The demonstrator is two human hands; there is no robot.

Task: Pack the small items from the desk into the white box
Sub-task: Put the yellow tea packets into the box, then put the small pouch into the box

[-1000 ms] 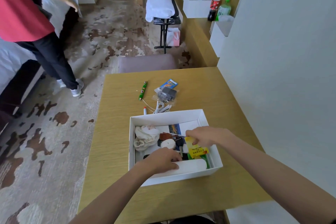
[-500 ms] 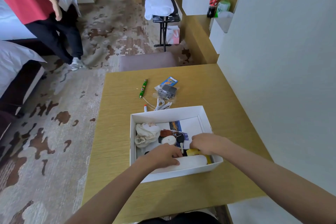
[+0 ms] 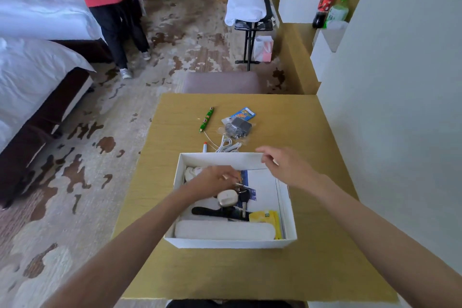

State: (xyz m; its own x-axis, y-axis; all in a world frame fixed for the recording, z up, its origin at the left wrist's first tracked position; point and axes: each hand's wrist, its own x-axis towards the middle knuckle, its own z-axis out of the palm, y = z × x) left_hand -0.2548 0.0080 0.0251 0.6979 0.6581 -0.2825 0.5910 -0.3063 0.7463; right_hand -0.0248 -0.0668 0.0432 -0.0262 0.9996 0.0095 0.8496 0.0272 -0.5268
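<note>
The white box (image 3: 220, 159) sits near the middle of the worktop (image 3: 250, 270), within easy reach of both arms. It already carries a long white case (image 3: 225, 230), a yellow sachet (image 3: 262, 216), an earbud case (image 3: 227, 197) and keys (image 3: 243, 195). My left hand (image 3: 216, 180) is down inside beside the keys, I judge to tidy them. Its grip is blurred, so I cannot tell whether it pinches anything. My right hand (image 3: 287, 167) hovers at the rim's far right corner, its grip loosely spread and empty. It is probably bound for the green pen (image 3: 206, 119), bagged charger (image 3: 237, 127) and white cable (image 3: 226, 145) beyond.
</note>
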